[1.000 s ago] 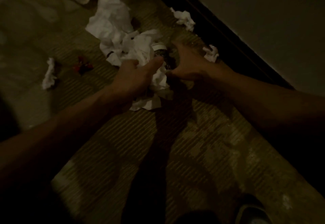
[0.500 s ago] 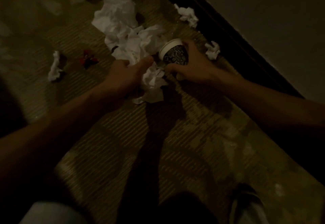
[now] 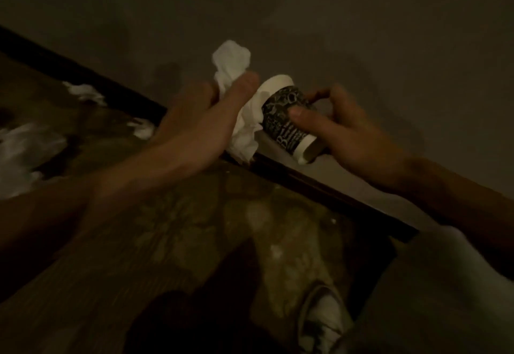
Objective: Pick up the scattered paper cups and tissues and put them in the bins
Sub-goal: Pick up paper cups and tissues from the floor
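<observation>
Nearest, at the lower edge: my shoe (image 3: 322, 323), dim and cut off by the frame. To its right is a pale cloth (image 3: 459, 264), too blurred for me to identify. Beneath both: the floor (image 3: 250, 231), mottled and worn, its pattern hard to read in the low light. My forearms enter from the left and right edges, the left one smeared by blur.

Centre left: my left hand (image 3: 200, 123), back to the camera, fingers curled round a crumpled tissue (image 3: 232, 66). One white wad stands above the fingers and more hangs below the palm; the part between is hidden in the grip.

Centre right: my right hand (image 3: 345, 134) grips a paper cup (image 3: 286, 117), thumb across its black printed side, the other fingers mostly hidden behind it. The cup is held off the floor and tilted, white rim up and left, base down and right; its lettering is unreadable. The tissue's lower folds lie against the cup near the rim; whether any is inside I cannot tell. The hands are close together, parted only by cup and tissue.

Behind: a dark skirting board (image 3: 319, 187) running diagonally, then a plain wall (image 3: 361, 34).

Far left, on the floor by the skirting: an upper tissue scrap (image 3: 83, 91), a lower tissue scrap (image 3: 143, 130), and a blurred white heap (image 3: 22, 148) cut by the frame edge
</observation>
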Demonstrator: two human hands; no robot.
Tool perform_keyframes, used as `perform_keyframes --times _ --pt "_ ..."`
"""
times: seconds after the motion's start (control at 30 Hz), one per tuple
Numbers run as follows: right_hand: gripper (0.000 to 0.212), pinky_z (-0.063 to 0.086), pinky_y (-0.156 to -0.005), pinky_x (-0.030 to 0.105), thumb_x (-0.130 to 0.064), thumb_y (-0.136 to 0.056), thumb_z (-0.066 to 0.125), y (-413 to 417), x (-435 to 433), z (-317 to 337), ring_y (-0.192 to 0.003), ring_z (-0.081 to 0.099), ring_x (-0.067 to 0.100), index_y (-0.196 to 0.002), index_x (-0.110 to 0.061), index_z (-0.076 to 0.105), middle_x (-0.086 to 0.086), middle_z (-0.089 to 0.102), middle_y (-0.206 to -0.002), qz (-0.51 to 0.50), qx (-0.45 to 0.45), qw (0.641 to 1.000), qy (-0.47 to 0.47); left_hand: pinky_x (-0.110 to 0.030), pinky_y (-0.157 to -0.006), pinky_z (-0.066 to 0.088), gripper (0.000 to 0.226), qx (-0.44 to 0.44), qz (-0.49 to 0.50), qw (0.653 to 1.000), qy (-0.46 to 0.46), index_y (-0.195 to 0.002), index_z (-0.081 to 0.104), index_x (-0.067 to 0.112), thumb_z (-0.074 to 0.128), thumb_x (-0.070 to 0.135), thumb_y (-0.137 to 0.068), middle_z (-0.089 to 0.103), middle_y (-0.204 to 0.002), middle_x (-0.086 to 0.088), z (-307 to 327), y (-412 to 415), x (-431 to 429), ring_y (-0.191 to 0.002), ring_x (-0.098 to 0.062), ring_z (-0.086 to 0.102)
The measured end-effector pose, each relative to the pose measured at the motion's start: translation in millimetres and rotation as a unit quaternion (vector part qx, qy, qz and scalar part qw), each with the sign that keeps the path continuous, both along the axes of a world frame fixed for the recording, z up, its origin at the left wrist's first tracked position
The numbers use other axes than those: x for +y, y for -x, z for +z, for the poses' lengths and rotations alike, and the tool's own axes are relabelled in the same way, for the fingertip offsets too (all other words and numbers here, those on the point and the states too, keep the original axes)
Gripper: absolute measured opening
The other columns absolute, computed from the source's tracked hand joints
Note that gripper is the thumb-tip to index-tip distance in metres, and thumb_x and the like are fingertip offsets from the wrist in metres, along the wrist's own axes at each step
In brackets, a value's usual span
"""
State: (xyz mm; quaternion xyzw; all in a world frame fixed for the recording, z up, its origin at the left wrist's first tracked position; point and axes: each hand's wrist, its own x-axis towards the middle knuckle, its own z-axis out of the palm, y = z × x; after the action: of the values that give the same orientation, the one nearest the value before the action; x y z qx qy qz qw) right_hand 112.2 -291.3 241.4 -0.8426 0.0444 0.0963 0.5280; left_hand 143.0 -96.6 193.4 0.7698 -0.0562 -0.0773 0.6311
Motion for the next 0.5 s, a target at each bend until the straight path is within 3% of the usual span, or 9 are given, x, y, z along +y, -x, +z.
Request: perform_keyframes --times 0.07,0.17,0.2,0.3,0.37,0.4,0.5 --pt "0.041 0.058 -0.059 0.034 -0.050 -0.075 0.073 16.7 -38.5 21.4 -0.071 0.073 0.019 -0.099 -0.027 0.051 -0.007 0.073 -0.080 -0.032 -0.024 0.999 0.009 -0.041 -0.072 0.057 0.069 -0.053 -0.013 0.998 0.011 -0.099 0.071 0.005 0.045 0.068 -0.088 0.074 -0.086 -0.009 15.6 7.6 -40.9 -0.077 -0.018 0.070" --pt "0.042 0.058 -0.065 0.042 -0.055 -0.066 0.072 55.0 -95.6 39.4 -0.082 0.073 0.025 -0.094 -0.029 0.055 -0.005 0.071 -0.088 -0.077 -0.041 0.996 0.008 -0.022 -0.056 0.049 0.057 -0.095 -0.035 0.994 0.039 -0.092 0.071 0.001 0.046 0.051 -0.100 0.069 -0.076 -0.007 31.5 29.3 -103.6 -0.069 -0.016 0.065" --pt "0.042 0.058 -0.066 0.043 -0.057 -0.064 0.072 71.3 -113.8 43.7 -0.083 0.073 0.025 -0.092 -0.030 0.056 -0.004 0.071 -0.089 -0.095 -0.048 0.994 0.014 -0.021 -0.055 0.048 0.053 -0.099 -0.052 0.992 0.051 -0.089 0.070 0.003 0.045 0.049 -0.101 0.068 -0.077 -0.006 34.9 39.0 -125.1 -0.068 -0.017 0.065" --pt "0.040 0.058 -0.064 0.038 -0.056 -0.066 0.072 128.9 -167.3 53.4 -0.080 0.073 0.021 -0.092 -0.031 0.055 -0.006 0.072 -0.087 -0.143 -0.074 0.987 0.028 -0.032 -0.060 0.049 0.048 -0.107 -0.123 0.984 0.073 -0.082 0.067 0.012 0.044 0.049 -0.101 0.068 -0.079 -0.010 44.3 74.5 -191.7 -0.071 -0.024 0.067" --pt "0.039 0.057 -0.065 0.034 -0.051 -0.073 0.077 170.6 -201.8 59.5 -0.078 0.072 0.014 -0.095 -0.031 0.051 -0.007 0.072 -0.087 -0.173 -0.088 0.980 0.034 -0.027 -0.062 0.051 0.038 -0.104 -0.181 0.972 0.106 -0.082 0.065 0.026 0.043 0.051 -0.099 0.073 -0.085 0.001 52.1 96.7 -237.1 -0.077 -0.014 0.070" --pt "0.040 0.057 -0.066 0.033 -0.048 -0.075 0.077 191.9 -218.7 62.3 -0.079 0.071 0.013 -0.098 -0.031 0.049 -0.006 0.072 -0.090 -0.188 -0.090 0.977 0.031 -0.018 -0.061 0.051 0.033 -0.098 -0.209 0.965 0.127 -0.086 0.065 0.030 0.043 0.051 -0.098 0.074 -0.087 0.011 58.0 108.3 -260.9 -0.078 -0.004 0.070" --pt "0.045 0.057 -0.064 0.026 -0.041 -0.073 0.072 255.7 -266.5 69.8 -0.084 0.073 0.018 -0.106 -0.027 0.044 0.003 0.074 -0.101 -0.238 -0.069 0.969 0.001 -0.005 -0.068 0.046 0.023 -0.059 -0.295 0.936 0.183 -0.096 0.063 0.038 0.043 0.050 -0.096 0.071 -0.089 0.030 67.9 144.6 -332.8 -0.086 0.011 0.066"
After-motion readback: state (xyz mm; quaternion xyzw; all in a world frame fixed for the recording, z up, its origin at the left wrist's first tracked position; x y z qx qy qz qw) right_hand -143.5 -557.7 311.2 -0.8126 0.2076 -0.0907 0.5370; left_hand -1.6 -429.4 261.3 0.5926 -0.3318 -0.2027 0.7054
